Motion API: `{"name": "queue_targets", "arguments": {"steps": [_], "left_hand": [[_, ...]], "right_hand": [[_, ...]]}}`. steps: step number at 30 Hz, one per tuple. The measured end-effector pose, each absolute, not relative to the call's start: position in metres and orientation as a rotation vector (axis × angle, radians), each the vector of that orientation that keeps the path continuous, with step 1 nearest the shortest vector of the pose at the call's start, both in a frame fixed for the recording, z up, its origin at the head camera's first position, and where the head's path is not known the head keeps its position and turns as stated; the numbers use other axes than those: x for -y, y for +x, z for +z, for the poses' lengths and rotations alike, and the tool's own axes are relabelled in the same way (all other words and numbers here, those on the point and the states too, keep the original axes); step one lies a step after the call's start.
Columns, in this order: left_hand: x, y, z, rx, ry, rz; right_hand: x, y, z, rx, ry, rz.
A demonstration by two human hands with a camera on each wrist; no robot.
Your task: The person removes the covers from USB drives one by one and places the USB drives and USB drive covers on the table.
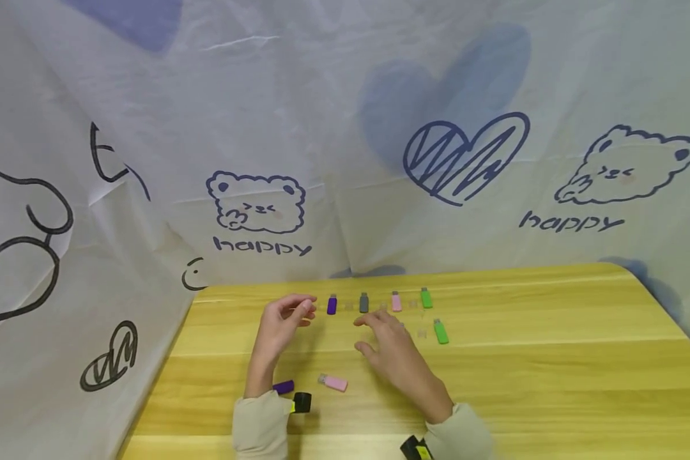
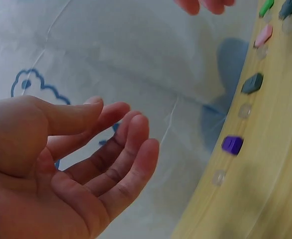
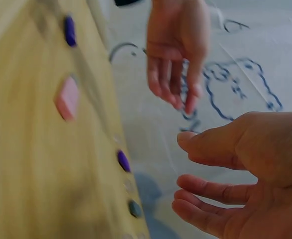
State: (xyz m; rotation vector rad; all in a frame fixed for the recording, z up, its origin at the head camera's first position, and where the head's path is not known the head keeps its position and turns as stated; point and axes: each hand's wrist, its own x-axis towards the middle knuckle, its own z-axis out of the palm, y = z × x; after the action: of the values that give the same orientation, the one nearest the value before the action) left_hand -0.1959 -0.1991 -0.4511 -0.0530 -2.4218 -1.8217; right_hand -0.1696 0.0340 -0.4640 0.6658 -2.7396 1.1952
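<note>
My left hand hovers at the left end of a back row of USB flash drives, fingers loosely bent and holding nothing. Beside it stands a purple flash drive, followed to the right by a grey drive, a pink drive and a green drive. Over the table in front of that row is my right hand, its thumb and fingers apart with nothing between them. In the left wrist view a second grey drive shows; my right hand mostly hides it in the head view.
Small clear caps lie between the back-row drives. Another green drive sits at the right, near a clear cap. Closer to me are a pink drive and a purple drive. White printed cloth hangs behind the wooden table.
</note>
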Motion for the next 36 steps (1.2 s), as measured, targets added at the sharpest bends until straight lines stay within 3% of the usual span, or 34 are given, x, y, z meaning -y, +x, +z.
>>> {"name": "queue_targets", "arguments": {"steps": [17,36], "left_hand": [[0.234,-0.188,-0.451,2.617,0.048,-1.553],[0.231,-0.189,-0.454,2.615,0.023,-1.564]], "right_hand": [[0.015,-0.146,-0.494,2.879,0.898,1.113],[0.013,-0.145,-0.497,2.882,0.871,1.107]]}}
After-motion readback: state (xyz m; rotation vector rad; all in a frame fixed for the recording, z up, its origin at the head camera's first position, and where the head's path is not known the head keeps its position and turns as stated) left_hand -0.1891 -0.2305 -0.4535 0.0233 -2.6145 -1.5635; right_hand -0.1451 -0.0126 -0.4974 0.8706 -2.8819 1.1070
